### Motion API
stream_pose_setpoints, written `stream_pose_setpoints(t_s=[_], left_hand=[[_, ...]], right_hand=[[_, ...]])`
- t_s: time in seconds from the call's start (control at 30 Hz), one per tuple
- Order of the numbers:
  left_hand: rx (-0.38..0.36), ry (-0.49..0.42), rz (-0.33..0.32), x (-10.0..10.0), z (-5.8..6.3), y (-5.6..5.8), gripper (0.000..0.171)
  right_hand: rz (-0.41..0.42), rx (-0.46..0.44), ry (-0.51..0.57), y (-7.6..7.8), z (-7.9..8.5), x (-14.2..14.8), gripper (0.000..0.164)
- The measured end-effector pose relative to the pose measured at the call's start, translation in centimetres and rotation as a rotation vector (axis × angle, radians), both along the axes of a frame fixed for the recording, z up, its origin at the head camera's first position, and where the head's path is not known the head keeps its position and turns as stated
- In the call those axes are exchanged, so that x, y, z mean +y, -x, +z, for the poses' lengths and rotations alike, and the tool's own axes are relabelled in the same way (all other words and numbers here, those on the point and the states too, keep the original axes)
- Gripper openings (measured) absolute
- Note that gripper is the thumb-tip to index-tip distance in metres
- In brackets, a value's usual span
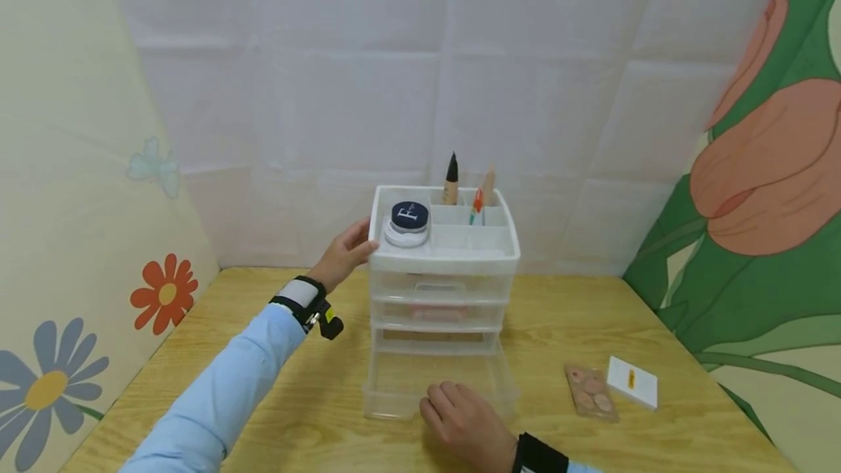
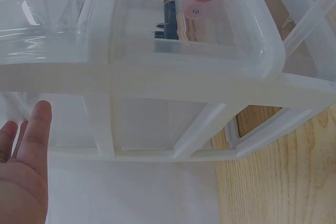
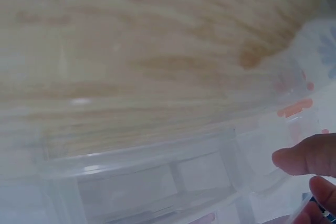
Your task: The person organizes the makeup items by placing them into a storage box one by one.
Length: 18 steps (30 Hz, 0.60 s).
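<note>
A white organizer (image 1: 443,266) with clear drawers stands on the wooden table, its bottom drawer (image 1: 394,404) pulled out toward me. My left hand (image 1: 342,254) rests against the organizer's upper left side, thumb near the front corner; in the left wrist view its fingers (image 2: 38,129) look straight. At the bottom drawer's front edge, my right hand (image 1: 463,422) holds on with curled fingers. The right wrist view shows its thumb (image 3: 307,156) and part of its fingers beside clear plastic; the exact contact is hard to see. Through the drawer wall, pink and dark items (image 2: 169,11) show.
On the organizer's top sit a dark-lidded round jar (image 1: 409,216), a black-tipped pen (image 1: 451,181) and other slim sticks (image 1: 477,203). A four-pan makeup palette (image 1: 591,391) and a white box (image 1: 633,382) lie on the table at right. A white cloth (image 1: 342,108) hangs behind.
</note>
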<state>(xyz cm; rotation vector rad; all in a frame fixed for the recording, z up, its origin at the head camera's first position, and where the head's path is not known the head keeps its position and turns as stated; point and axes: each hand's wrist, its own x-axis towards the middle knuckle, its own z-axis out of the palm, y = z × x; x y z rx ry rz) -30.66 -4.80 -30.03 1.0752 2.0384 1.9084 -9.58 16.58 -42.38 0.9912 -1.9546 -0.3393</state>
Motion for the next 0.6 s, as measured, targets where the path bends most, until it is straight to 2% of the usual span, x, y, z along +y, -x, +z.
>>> stream_pose_setpoints(t_s=[0.4,0.6], left_hand=[[0.008,-0.001,0.003,-0.08,-0.09,-0.02,0.063],[0.012,-0.001,-0.006,-0.02,-0.09,0.02,0.063]], right_hand=[[-0.013,-0.002,0.0,-0.29,0.39,-0.18,0.042],[-0.006,-0.106,0.032,-0.64,0.67,-0.06,0.048]])
